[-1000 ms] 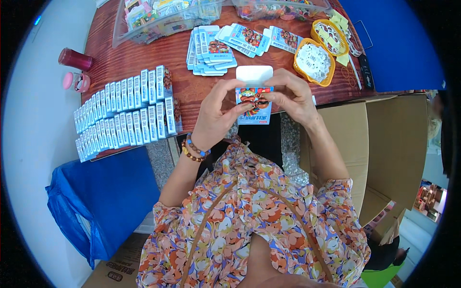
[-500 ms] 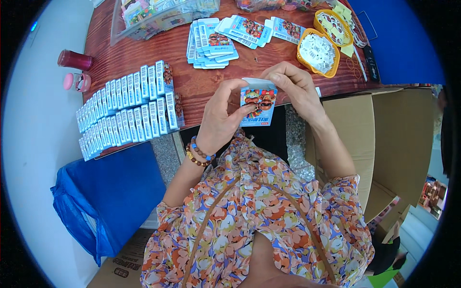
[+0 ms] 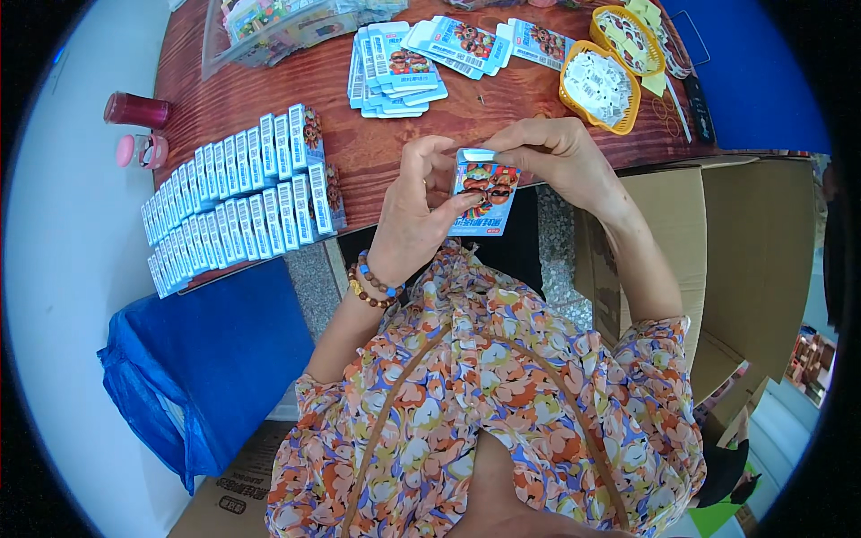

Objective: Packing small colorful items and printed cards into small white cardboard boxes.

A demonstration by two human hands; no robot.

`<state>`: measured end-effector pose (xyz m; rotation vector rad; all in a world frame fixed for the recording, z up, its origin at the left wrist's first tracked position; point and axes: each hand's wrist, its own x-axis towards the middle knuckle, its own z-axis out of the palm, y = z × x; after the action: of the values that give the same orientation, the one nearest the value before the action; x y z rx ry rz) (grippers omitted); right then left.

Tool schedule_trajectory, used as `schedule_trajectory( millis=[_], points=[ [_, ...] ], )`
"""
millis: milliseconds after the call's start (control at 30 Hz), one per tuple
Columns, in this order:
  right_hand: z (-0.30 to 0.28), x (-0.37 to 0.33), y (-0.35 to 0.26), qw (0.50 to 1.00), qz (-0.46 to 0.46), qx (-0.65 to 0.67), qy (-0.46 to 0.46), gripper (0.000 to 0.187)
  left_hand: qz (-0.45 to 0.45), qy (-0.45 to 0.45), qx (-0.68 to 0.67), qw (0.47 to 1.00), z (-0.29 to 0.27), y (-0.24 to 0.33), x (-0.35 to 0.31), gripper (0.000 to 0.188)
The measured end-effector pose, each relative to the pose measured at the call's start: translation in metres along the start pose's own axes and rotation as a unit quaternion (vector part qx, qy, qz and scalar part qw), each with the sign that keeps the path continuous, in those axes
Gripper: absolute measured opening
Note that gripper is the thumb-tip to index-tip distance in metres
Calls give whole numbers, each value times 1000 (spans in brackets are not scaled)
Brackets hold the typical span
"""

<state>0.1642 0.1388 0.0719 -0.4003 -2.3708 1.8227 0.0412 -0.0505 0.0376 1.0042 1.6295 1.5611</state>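
Note:
Just off the table's near edge is a small light-blue carton (image 3: 486, 208) with colourful cartoon figures on its front. My left hand (image 3: 411, 195) grips it by the side, thumb across the printed face. The fingers of my right hand (image 3: 563, 163) pinch the flap along its top end, which shows a pale strip. What the carton holds inside cannot be seen. To the left, two rows of matching cartons (image 3: 260, 218) stand on edge, packed close together. Beyond my hands lies a loose pile of flattened cartons (image 3: 408, 82).
Yellow baskets sit at the back right, one with white slips (image 3: 599, 88), another with pale yellow pieces (image 3: 628, 40). A clear bin (image 3: 269, 49) of packets stands at the back left. A dark red jar (image 3: 137, 109) is at the left edge; an open cardboard box (image 3: 664, 251) is at right.
The top flap, upright before, is now folded down under my right fingers. My right hand has shifted slightly right and flattened over the carton's top. My left hand keeps its grip.

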Motion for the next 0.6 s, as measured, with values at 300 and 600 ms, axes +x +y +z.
schedule_trajectory(
  millis=[300, 600],
  points=[
    [3, -4, -5, 986, -81, -145, -5, 26, -7, 28, 52, 998, 6, 0, 0, 57],
    [12, -19, 2, 998, -9, -37, 50, 39, 43, 34, 70, 996, 5, -12, 2, 53]
  ],
)
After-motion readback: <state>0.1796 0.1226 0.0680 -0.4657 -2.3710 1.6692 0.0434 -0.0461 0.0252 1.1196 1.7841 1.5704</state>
